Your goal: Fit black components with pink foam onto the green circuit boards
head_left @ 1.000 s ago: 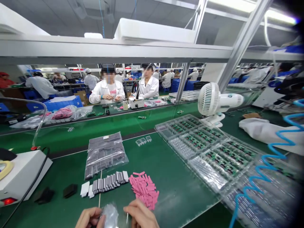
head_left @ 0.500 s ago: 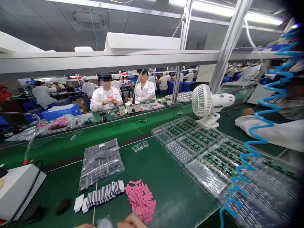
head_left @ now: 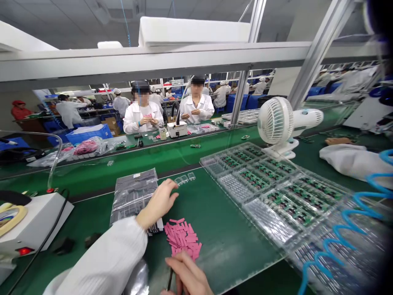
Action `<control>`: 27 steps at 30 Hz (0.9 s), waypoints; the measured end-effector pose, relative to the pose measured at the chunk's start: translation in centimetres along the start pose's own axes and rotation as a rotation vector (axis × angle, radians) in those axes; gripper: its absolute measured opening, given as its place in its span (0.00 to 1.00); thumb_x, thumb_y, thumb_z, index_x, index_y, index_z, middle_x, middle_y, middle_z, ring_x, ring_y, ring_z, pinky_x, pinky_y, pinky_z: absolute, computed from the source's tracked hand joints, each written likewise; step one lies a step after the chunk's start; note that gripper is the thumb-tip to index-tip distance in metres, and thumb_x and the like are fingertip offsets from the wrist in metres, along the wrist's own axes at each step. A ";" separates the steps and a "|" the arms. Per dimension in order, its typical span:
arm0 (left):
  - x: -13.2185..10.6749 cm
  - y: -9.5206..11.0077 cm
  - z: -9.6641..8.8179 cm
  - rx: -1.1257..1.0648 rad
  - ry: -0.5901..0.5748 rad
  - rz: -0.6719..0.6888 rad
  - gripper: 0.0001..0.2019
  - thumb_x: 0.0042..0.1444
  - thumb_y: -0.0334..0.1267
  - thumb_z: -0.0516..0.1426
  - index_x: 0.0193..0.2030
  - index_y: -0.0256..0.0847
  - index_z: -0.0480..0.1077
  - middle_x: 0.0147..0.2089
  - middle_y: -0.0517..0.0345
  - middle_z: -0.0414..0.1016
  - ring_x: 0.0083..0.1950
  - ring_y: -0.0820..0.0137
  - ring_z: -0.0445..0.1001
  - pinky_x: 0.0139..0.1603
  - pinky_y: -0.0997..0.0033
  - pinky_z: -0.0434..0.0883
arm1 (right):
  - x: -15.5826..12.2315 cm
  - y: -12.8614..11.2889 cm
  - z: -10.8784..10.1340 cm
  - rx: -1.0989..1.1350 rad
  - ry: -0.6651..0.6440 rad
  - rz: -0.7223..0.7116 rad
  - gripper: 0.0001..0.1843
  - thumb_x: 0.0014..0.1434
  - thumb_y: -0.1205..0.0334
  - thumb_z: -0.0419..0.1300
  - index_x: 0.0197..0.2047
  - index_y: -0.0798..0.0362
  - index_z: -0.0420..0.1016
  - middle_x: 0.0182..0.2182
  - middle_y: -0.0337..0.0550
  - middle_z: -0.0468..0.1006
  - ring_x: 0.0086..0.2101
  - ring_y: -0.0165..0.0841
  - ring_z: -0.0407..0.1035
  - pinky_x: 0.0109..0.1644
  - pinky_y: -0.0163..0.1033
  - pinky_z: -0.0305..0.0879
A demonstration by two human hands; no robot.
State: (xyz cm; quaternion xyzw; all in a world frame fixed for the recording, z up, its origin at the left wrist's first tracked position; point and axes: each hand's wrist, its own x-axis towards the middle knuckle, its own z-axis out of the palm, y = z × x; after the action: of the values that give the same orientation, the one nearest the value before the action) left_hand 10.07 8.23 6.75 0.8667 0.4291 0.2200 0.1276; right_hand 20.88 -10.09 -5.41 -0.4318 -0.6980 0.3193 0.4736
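Observation:
My left hand [head_left: 160,203] reaches out over the green mat, thumb and fingers apart, beside a short row of small clear plastic pieces [head_left: 184,179]. Beneath that arm lies a plastic bag of grey strips [head_left: 132,188], with part of the white-and-black pads [head_left: 158,227] showing past the sleeve. At the bottom, my right hand [head_left: 188,274] is closed around a thin dark tool [head_left: 170,279], possibly tweezers; its tip is hard to make out. Just above the right hand is a loose heap of pink strips [head_left: 182,237].
Clear trays of green circuit boards [head_left: 254,180] cover the right side, with a white fan [head_left: 276,123] behind them. A blue coiled hose [head_left: 334,233] hangs at right. A white box-shaped device [head_left: 39,225] stands left. Co-workers sit across the green belt [head_left: 147,155].
My left hand has come up from the bottom edge to the clear pieces, its sleeve now covering most of the pads. More of my right hand shows, with the dark tool. The view has shifted.

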 end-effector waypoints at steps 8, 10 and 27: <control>4.7 -3.9 3.2 0.095 -0.171 0.062 0.14 0.64 0.40 0.59 0.54 0.39 0.71 0.55 0.49 0.75 0.53 0.60 0.76 0.53 0.50 0.75 | 0.2 -0.5 -0.6 -0.085 -0.095 -0.012 0.25 0.56 0.61 0.68 0.57 0.51 0.72 0.43 0.48 0.77 0.23 0.30 0.70 0.33 0.36 0.75; 4.0 -4.0 2.9 0.113 -0.219 0.064 0.12 0.65 0.40 0.59 0.52 0.39 0.72 0.54 0.50 0.75 0.52 0.61 0.76 0.52 0.51 0.75 | 0.5 -1.5 -0.9 -0.130 -0.099 0.001 0.26 0.54 0.65 0.69 0.56 0.53 0.73 0.43 0.49 0.77 0.24 0.31 0.71 0.35 0.37 0.76; -5.4 0.0 -2.1 -0.532 -0.010 -0.181 0.18 0.62 0.40 0.59 0.57 0.37 0.71 0.52 0.46 0.80 0.47 0.62 0.81 0.50 0.62 0.78 | 1.1 -4.1 -1.6 0.163 0.163 0.107 0.15 0.58 0.59 0.69 0.48 0.51 0.78 0.34 0.42 0.76 0.26 0.31 0.69 0.27 0.34 0.68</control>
State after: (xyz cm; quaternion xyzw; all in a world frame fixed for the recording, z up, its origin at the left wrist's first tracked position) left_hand 6.17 3.99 7.07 0.7619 0.4311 0.3085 0.3720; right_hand 20.98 -10.76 -0.90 -0.4531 -0.6048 0.3637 0.5446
